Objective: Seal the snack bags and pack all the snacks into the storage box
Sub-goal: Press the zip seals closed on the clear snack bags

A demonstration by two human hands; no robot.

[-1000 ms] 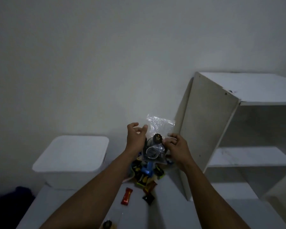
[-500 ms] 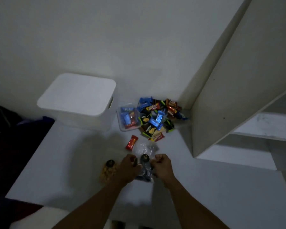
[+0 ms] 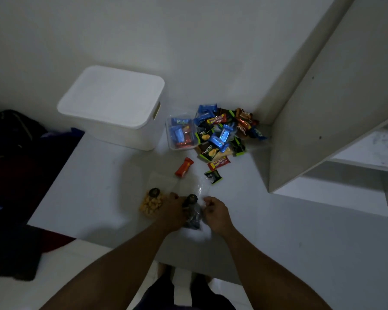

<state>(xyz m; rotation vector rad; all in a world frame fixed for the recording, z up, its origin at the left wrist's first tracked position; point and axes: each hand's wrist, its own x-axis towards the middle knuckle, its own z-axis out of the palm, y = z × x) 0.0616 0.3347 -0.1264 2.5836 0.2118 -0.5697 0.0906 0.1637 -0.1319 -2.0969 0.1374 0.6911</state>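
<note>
A clear snack bag of dark cookies [image 3: 192,214] lies on the white table [image 3: 278,231] between my hands. My left hand [image 3: 171,212] grips its left side and my right hand [image 3: 215,211] pinches its right edge, fingers curled. A second clear bag of yellow snacks [image 3: 150,203] lies just left of my left hand. The white storage box [image 3: 112,106] with its lid on stands at the back left. A pile of wrapped snacks [image 3: 222,133] lies at the back beside a small clear tub [image 3: 180,134] holding more.
A red wrapper [image 3: 184,167], another red wrapper [image 3: 218,163] and a black-green packet [image 3: 213,176] lie loose ahead of my hands. A white shelf unit [image 3: 311,130] leans at the right. Dark clothes [image 3: 11,135] lie off the table's left edge.
The cookie bag was held up in front of the wall; my hands have brought it down onto the table. My view has tipped down to the table.
</note>
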